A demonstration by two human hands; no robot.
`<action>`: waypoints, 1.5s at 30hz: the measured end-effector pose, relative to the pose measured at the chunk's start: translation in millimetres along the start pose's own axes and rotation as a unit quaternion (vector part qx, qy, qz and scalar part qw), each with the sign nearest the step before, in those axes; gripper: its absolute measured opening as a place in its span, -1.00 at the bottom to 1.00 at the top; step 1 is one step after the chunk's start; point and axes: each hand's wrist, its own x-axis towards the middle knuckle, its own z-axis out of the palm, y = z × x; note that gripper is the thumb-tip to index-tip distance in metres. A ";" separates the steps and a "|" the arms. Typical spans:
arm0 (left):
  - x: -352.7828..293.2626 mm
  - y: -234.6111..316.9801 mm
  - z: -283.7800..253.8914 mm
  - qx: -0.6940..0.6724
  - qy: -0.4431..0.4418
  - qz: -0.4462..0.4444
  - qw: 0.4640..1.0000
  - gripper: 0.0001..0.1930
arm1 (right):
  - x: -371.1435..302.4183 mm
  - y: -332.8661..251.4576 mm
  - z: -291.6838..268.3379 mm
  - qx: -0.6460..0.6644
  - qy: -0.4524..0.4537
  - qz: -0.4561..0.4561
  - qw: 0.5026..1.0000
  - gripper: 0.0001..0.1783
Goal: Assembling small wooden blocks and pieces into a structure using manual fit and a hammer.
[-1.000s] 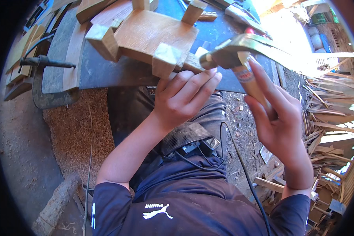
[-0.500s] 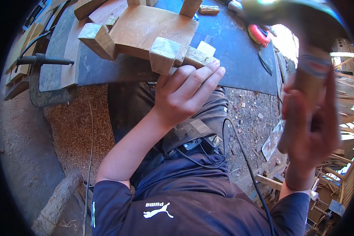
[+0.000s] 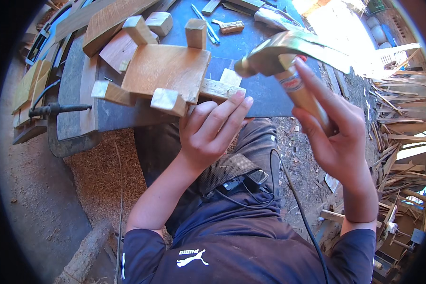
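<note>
A small wooden stool [image 3: 165, 68] lies legs-up on the dark bench. Its several square legs have pale end faces. Against its right side rests a short wood block [image 3: 221, 88]. My left hand [image 3: 208, 125] is closed on that block, fingers along its near side and right end; its thumb is hidden near the closest leg. My right hand [image 3: 336, 128] grips a claw hammer [image 3: 274, 56] by its wooden handle. The hammer head hangs above and right of the block, apart from it. A small pale wood piece [image 3: 231, 77] lies just behind the block.
An iron clamp [image 3: 57, 110] grips the bench [image 3: 265, 97] at left, near stacked boards [image 3: 99, 28]. Blue pencils [image 3: 206, 24] and a wood scrap [image 3: 232, 27] lie beyond the stool. A cable [image 3: 293, 199] runs down my body. Wood offcuts [image 3: 402, 123] pile up at right.
The hammer has come left and down from the upper right, closer to the block. The whole view has shifted, and the stool shows further left. My left hand keeps hold of the block.
</note>
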 end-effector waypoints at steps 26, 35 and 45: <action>1.4 30.6 -72.5 0.037 -0.094 -0.140 0.985 -0.59 | 14.0 35.7 70.5 0.019 0.002 -0.130 0.991 -0.49; 2.2 11.6 -86.2 0.020 -0.071 -0.095 0.993 -0.67 | 17.5 41.6 84.7 0.098 -0.006 -0.142 0.985 -0.48; -4.4 3.8 -82.9 0.010 -0.054 -0.103 0.993 -0.62 | 15.3 38.7 76.7 0.101 0.008 -0.194 0.976 -0.55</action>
